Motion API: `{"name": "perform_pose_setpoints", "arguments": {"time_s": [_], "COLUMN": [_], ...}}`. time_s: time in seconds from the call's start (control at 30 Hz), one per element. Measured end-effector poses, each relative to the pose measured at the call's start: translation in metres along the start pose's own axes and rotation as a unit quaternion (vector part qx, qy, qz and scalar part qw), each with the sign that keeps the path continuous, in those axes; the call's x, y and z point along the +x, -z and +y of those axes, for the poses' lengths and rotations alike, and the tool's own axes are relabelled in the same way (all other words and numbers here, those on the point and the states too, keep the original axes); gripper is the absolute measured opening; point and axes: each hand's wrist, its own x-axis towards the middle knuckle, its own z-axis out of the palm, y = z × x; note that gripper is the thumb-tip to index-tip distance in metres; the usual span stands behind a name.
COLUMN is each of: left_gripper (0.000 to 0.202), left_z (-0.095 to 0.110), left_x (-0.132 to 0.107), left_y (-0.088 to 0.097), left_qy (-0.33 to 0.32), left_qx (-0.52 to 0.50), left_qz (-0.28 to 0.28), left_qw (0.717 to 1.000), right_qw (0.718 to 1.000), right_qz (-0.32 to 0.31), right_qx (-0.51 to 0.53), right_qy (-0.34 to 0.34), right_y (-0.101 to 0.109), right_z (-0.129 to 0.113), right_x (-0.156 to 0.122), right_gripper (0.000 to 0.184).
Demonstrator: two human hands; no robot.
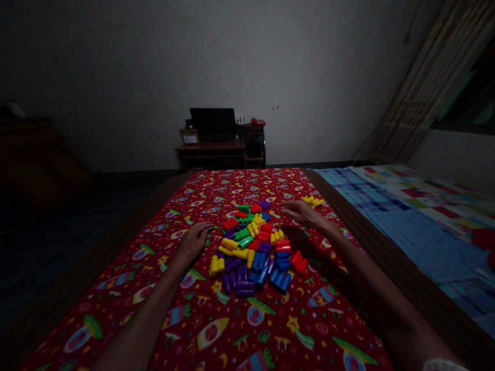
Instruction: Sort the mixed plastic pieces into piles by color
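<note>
A loose pile of shiny plastic tube-shaped blocks (247, 241) in red, yellow, green, blue and purple lies on a red patterned cloth (216, 322). My left hand (193, 240) is just left of the pile, low over the cloth, its fingers stretched toward the green and purple pieces and nothing seen in it. On the far right side, my right hand (300, 212) hovers above the cloth with fingers loosely extended to the left, holding nothing that I can make out. Beyond it sits a small separate group of yellow blocks (313, 201). Purple pieces (236, 278) and blue pieces (280, 281) gather at the pile's near side.
The cloth covers a long surface with dark brown edges (332, 190). To the right lies blue checked bedding (359, 206). Against the back wall stands a desk (212, 147) with a monitor (213, 122) and a cardboard box (189, 137). The room is dim.
</note>
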Motion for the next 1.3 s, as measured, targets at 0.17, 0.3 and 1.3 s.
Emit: {"name": "perform_pose_setpoints", "arguments": {"time_s": [0.17,0.3,1.3], "left_gripper": [0.037,0.037,0.038], "left_z": [-0.003,-0.006,0.001], "left_x": [0.000,0.002,0.000], "left_y": [0.000,-0.002,0.000], "left_qy": [-0.008,-0.010,-0.003], "left_qx": [0.004,0.002,0.001], "left_qz": [0.000,0.002,0.001], "left_qw": [1.000,1.000,1.000], "right_qw": [0.973,0.989,0.981], "right_qz": [-0.203,-0.129,-0.043], "right_qx": [-0.091,-0.077,-0.107], "right_qy": [0.064,0.013,-0.153], "right_y": [-0.013,-0.009,0.012], "right_z": [-0.055,-0.045,0.005], "right_x": [-0.009,-0.004,0.000], "right_gripper": [0.030,0.027,0.030]}}
